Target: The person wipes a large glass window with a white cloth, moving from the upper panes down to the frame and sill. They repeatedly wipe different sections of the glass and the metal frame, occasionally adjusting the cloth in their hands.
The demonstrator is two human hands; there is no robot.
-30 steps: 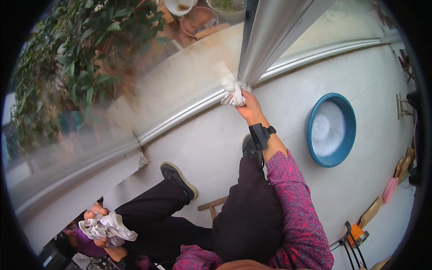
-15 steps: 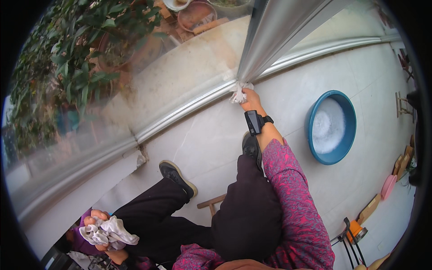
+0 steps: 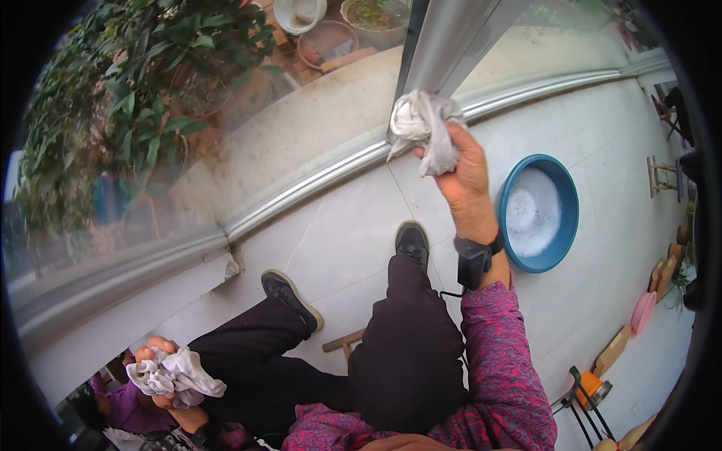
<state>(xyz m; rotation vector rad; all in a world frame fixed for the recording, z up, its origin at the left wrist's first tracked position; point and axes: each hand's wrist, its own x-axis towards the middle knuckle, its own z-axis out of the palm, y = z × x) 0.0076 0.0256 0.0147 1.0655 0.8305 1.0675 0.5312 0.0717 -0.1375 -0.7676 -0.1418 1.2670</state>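
A crumpled whitish cloth (image 3: 423, 124) is bunched in my right hand (image 3: 468, 169), whose fingers are closed round it. That hand is raised in front of the silver window frame post (image 3: 444, 45), and the cloth covers the post's lower part; whether it touches the metal I cannot tell. At the lower left, my left hand (image 3: 162, 349) grips another crumpled white cloth (image 3: 180, 377), held beside my left thigh. Behind both stretches the glass pane (image 3: 248, 135), with its silver bottom rail (image 3: 308, 184) along the floor.
A blue basin (image 3: 569, 225) of foamy water stands on the tiled floor to the right. Below me is a wooden stool (image 3: 342, 342). Potted plants (image 3: 143, 98) show behind the glass. A pink basin (image 3: 643, 312) and a small wooden stool (image 3: 662, 177) lie far right.
My right hand has lifted the cloth from the foot of the post, where it meets the rail, up and toward me. My left hand still holds its cloth, barely shifted.
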